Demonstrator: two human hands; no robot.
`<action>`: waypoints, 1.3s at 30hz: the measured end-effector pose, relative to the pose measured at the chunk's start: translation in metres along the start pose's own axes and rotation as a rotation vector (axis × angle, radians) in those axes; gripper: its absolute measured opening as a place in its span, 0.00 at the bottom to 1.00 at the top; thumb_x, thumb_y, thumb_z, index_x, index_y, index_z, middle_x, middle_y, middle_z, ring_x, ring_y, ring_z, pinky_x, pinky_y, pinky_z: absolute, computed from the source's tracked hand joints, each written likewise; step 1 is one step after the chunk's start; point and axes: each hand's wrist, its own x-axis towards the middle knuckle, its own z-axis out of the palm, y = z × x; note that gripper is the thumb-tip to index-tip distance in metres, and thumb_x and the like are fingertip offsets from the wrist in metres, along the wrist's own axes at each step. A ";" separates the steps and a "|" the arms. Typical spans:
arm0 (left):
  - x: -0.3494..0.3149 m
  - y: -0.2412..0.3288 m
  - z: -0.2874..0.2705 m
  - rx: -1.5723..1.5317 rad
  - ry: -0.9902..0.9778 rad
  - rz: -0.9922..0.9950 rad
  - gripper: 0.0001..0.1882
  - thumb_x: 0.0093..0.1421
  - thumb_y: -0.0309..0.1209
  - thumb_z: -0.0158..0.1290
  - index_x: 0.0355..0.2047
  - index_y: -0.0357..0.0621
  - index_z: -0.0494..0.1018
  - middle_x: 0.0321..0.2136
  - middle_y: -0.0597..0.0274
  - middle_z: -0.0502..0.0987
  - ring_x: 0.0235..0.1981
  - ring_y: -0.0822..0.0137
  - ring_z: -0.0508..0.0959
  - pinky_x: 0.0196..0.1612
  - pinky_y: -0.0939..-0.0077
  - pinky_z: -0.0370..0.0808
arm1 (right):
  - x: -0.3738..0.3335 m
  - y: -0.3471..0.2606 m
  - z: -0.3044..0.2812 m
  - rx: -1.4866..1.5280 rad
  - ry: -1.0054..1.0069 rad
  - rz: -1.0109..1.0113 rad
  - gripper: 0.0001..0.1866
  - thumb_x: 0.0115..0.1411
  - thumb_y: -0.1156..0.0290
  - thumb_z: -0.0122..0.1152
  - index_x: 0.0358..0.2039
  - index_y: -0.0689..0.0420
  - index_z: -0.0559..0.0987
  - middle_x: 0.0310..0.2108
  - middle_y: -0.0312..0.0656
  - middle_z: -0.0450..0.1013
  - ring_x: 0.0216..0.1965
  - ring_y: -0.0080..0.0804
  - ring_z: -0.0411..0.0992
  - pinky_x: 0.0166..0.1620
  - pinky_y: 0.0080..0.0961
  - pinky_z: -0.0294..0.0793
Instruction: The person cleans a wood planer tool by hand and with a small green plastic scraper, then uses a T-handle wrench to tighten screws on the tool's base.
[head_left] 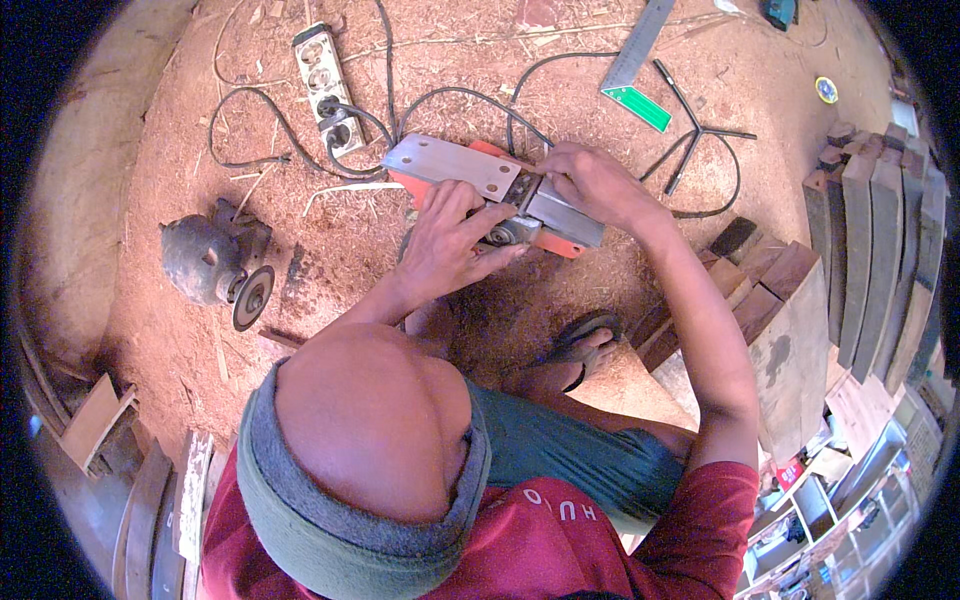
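An electric planer (445,164) with an orange body lies sole up in front of me, its two flat metal plates facing upward. Between the plates is the dark cutter slot (520,188). My left hand (455,235) is closed on the planer's near side, fingers over the plate edge and thumb beside the round side part (498,236). At the slot's far end, by the shorter plate (562,214), my right hand (595,183) has its fingers pinched together. Whatever is between those fingertips is hidden.
A white power strip (318,75) with plugged-in black cords lies ahead left. Left stands a dark motor with a grinding disc (253,298). A green-handled try square (638,108) and three-armed wrench (697,130) lie ahead right. Stacked wood (872,260) stands right; shavings cover the ground.
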 end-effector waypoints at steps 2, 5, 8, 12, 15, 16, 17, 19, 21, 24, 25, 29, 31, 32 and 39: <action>0.000 -0.001 0.000 0.003 -0.014 -0.006 0.26 0.54 0.45 0.71 0.49 0.44 0.81 0.34 0.58 0.67 0.41 0.54 0.71 0.48 0.56 0.71 | -0.001 -0.003 -0.002 -0.001 -0.001 0.007 0.14 0.63 0.76 0.58 0.47 0.62 0.84 0.44 0.52 0.79 0.50 0.53 0.77 0.57 0.44 0.77; 0.000 0.001 -0.002 0.007 -0.027 -0.011 0.26 0.55 0.45 0.71 0.49 0.44 0.81 0.34 0.58 0.68 0.42 0.53 0.72 0.49 0.56 0.71 | -0.001 -0.006 -0.003 -0.008 -0.004 0.025 0.14 0.63 0.76 0.58 0.47 0.62 0.84 0.44 0.52 0.79 0.50 0.54 0.77 0.57 0.44 0.76; 0.000 0.000 -0.003 0.009 -0.035 -0.006 0.26 0.55 0.45 0.70 0.49 0.44 0.81 0.35 0.57 0.69 0.43 0.52 0.72 0.50 0.56 0.71 | -0.001 -0.006 -0.003 -0.010 -0.009 0.040 0.14 0.63 0.76 0.58 0.47 0.62 0.84 0.44 0.52 0.79 0.50 0.54 0.77 0.57 0.44 0.76; 0.001 0.000 -0.004 0.004 -0.082 -0.019 0.25 0.56 0.44 0.70 0.50 0.46 0.81 0.39 0.56 0.70 0.46 0.51 0.73 0.51 0.55 0.70 | 0.002 -0.009 -0.005 -0.039 0.006 0.022 0.13 0.63 0.74 0.59 0.46 0.60 0.85 0.42 0.52 0.79 0.49 0.55 0.77 0.55 0.45 0.77; 0.007 0.004 -0.011 -0.004 -0.097 -0.008 0.25 0.56 0.44 0.70 0.50 0.47 0.81 0.40 0.56 0.70 0.48 0.51 0.73 0.53 0.54 0.70 | 0.008 -0.015 -0.002 0.019 0.014 0.056 0.12 0.62 0.73 0.61 0.45 0.59 0.85 0.41 0.52 0.79 0.48 0.55 0.77 0.54 0.46 0.77; 0.008 0.005 -0.013 -0.003 -0.096 -0.008 0.25 0.56 0.44 0.70 0.50 0.47 0.81 0.40 0.56 0.70 0.48 0.51 0.73 0.53 0.54 0.70 | 0.010 -0.016 0.000 0.019 0.014 0.055 0.12 0.62 0.73 0.61 0.45 0.59 0.85 0.41 0.52 0.79 0.48 0.55 0.77 0.54 0.46 0.77; 0.008 0.006 -0.013 0.007 -0.111 -0.011 0.24 0.56 0.44 0.70 0.50 0.48 0.81 0.40 0.56 0.70 0.49 0.51 0.73 0.54 0.53 0.69 | 0.011 -0.016 0.001 0.006 0.006 0.054 0.12 0.62 0.73 0.61 0.44 0.59 0.86 0.41 0.52 0.79 0.48 0.55 0.78 0.54 0.47 0.77; 0.010 0.007 -0.015 0.017 -0.126 -0.014 0.24 0.56 0.44 0.70 0.50 0.48 0.81 0.40 0.56 0.70 0.50 0.51 0.74 0.55 0.52 0.68 | 0.013 -0.014 0.003 -0.007 -0.002 0.053 0.12 0.61 0.72 0.62 0.44 0.58 0.86 0.40 0.53 0.79 0.47 0.55 0.78 0.54 0.47 0.77; 0.012 0.008 -0.016 0.027 -0.137 -0.014 0.24 0.55 0.44 0.70 0.50 0.49 0.81 0.40 0.57 0.71 0.49 0.53 0.74 0.56 0.53 0.67 | 0.016 -0.012 0.003 0.033 -0.059 0.098 0.12 0.61 0.72 0.62 0.43 0.59 0.86 0.40 0.53 0.79 0.47 0.55 0.78 0.53 0.47 0.77; 0.013 0.010 -0.017 0.052 -0.166 -0.033 0.24 0.55 0.44 0.70 0.49 0.50 0.81 0.40 0.58 0.71 0.49 0.54 0.74 0.57 0.53 0.66 | 0.018 -0.010 0.004 0.026 -0.059 0.085 0.11 0.61 0.72 0.63 0.43 0.60 0.86 0.40 0.55 0.80 0.47 0.56 0.78 0.53 0.47 0.77; 0.013 0.010 -0.017 0.052 -0.166 -0.034 0.24 0.55 0.44 0.70 0.49 0.50 0.81 0.40 0.58 0.71 0.49 0.54 0.74 0.57 0.53 0.66 | 0.019 -0.010 0.005 0.026 -0.060 0.084 0.11 0.61 0.72 0.63 0.43 0.60 0.86 0.40 0.55 0.80 0.47 0.56 0.78 0.53 0.47 0.77; 0.012 0.009 -0.018 0.041 -0.157 -0.030 0.24 0.54 0.43 0.70 0.49 0.51 0.81 0.40 0.59 0.71 0.49 0.55 0.74 0.57 0.54 0.66 | 0.024 -0.016 0.003 0.031 -0.089 0.164 0.10 0.61 0.72 0.64 0.41 0.61 0.86 0.39 0.57 0.81 0.45 0.58 0.79 0.52 0.49 0.78; 0.012 0.008 -0.017 0.039 -0.149 -0.023 0.24 0.54 0.43 0.70 0.49 0.51 0.81 0.40 0.59 0.71 0.49 0.55 0.74 0.57 0.54 0.66 | 0.027 -0.019 0.002 0.030 -0.106 0.191 0.10 0.61 0.72 0.64 0.41 0.62 0.86 0.39 0.58 0.81 0.45 0.58 0.80 0.52 0.49 0.78; 0.011 0.007 -0.016 0.030 -0.152 -0.027 0.24 0.53 0.43 0.70 0.49 0.51 0.81 0.40 0.59 0.71 0.49 0.55 0.74 0.57 0.54 0.66 | 0.028 -0.022 0.000 0.026 -0.121 0.220 0.11 0.61 0.71 0.65 0.41 0.62 0.86 0.39 0.58 0.81 0.45 0.58 0.80 0.52 0.49 0.78; 0.012 0.006 -0.016 0.051 -0.160 -0.011 0.24 0.53 0.44 0.70 0.49 0.51 0.82 0.40 0.59 0.71 0.49 0.56 0.74 0.57 0.55 0.66 | 0.034 -0.012 0.007 -0.044 -0.153 0.258 0.11 0.59 0.70 0.67 0.41 0.60 0.87 0.39 0.58 0.82 0.45 0.58 0.80 0.52 0.49 0.78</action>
